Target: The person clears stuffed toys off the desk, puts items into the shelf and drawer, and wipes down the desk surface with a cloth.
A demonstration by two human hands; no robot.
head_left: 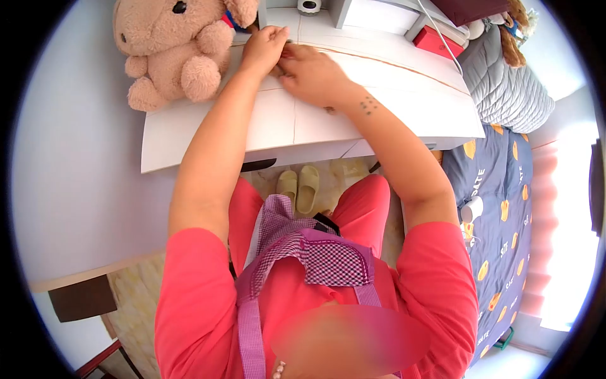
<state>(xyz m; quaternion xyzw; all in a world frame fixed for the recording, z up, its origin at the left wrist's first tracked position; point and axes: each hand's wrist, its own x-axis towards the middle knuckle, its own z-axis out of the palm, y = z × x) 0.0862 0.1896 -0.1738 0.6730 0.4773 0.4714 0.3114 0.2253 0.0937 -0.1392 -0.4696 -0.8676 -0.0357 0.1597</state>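
Note:
My left hand (265, 49) and my right hand (312, 72) are close together over the back part of a white desk (353, 117). The left hand's fingers are curled, with their tips pointing toward the right hand. My right hand is bent inward, its fingers closed near the left wrist. A small dark brown thing (276, 71) shows partly between and below the hands; its kind is hidden. A light brown plush toy (170, 54) sits on the desk just left of my left forearm.
White shelving (379, 18) stands along the desk's back, with a small white device (308, 6) inside. A red box (437, 43) and a white cable (442, 38) are at the right. Beyond lies a bed with dark patterned bedding (486, 189). Slippers (307, 189) rest on the floor below.

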